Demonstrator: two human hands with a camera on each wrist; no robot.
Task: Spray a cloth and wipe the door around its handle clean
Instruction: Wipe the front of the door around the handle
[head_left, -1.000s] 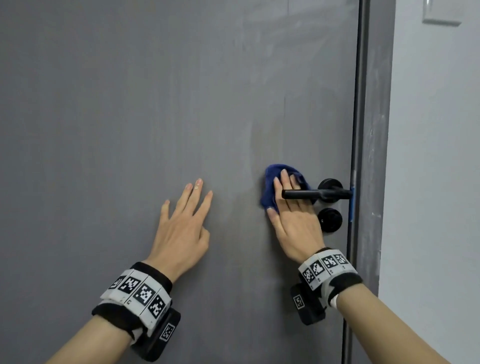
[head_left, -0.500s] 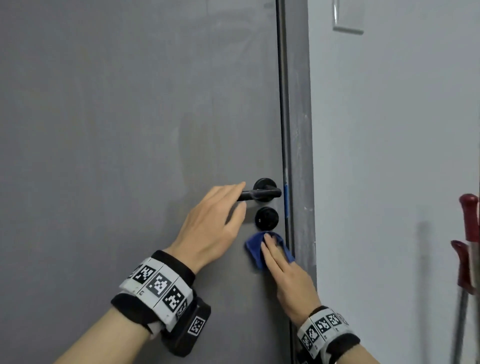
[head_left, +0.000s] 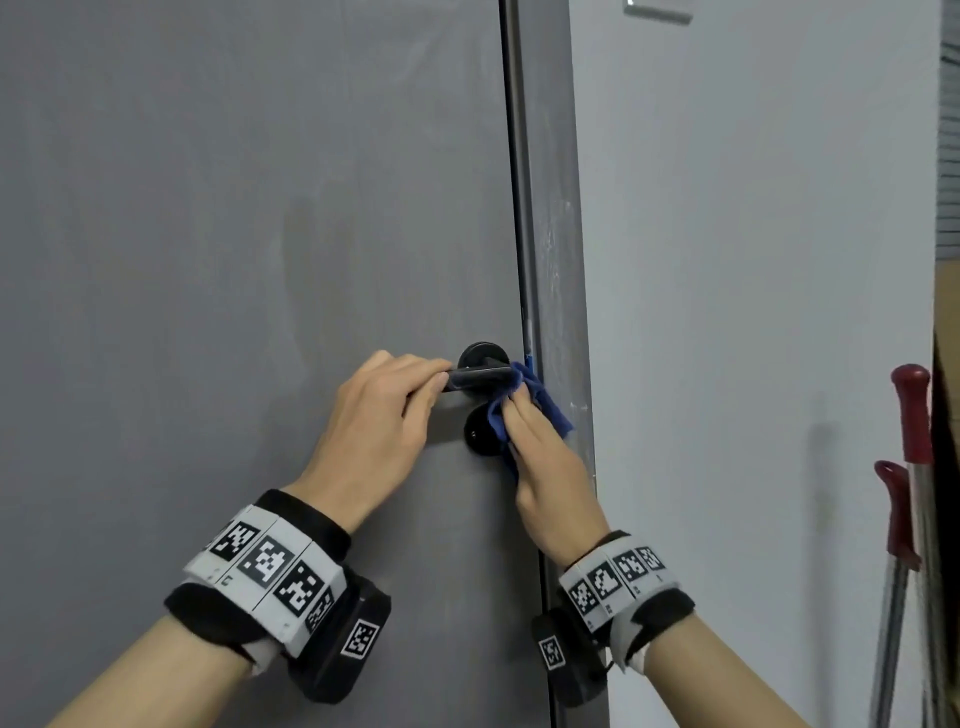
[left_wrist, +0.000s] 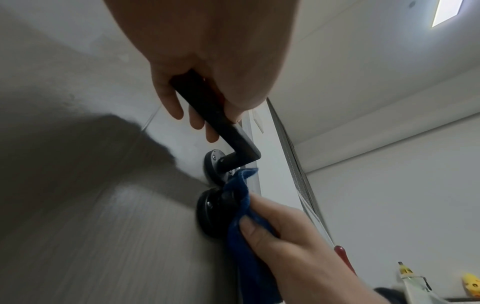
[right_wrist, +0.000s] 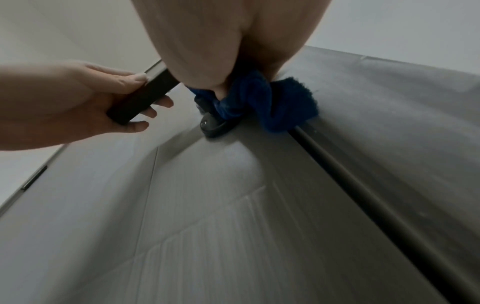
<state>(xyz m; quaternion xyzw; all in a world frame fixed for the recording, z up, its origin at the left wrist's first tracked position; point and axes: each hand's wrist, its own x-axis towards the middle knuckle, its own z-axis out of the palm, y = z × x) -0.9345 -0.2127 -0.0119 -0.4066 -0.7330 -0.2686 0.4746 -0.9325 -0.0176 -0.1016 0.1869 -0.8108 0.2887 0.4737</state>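
On the grey door (head_left: 234, 260) my left hand (head_left: 415, 387) grips the black lever handle (head_left: 480, 375), fingers curled round the lever (left_wrist: 207, 109). My right hand (head_left: 514, 415) holds a crumpled blue cloth (head_left: 545, 402) and presses it against the door's edge, just right of the handle and beside the round black lock knob (head_left: 478, 434) under it. In the left wrist view the thumb pins the cloth (left_wrist: 241, 207) against the fingers. The right wrist view shows the cloth (right_wrist: 275, 100) bunched above the lock knob (right_wrist: 213, 126), with the left hand (right_wrist: 78, 107) on the lever (right_wrist: 145, 96).
The grey door frame (head_left: 558, 234) runs down right of the door's edge, and a white wall (head_left: 753, 312) lies beyond it. Two metal poles with red grips (head_left: 909, 467) lean at the far right. A wall plate (head_left: 657, 10) sits at the top.
My left hand left the flat door panel and took hold of the lever. My right hand carried the cloth from left of the handle, under the lock knob, up to the handle's right side.
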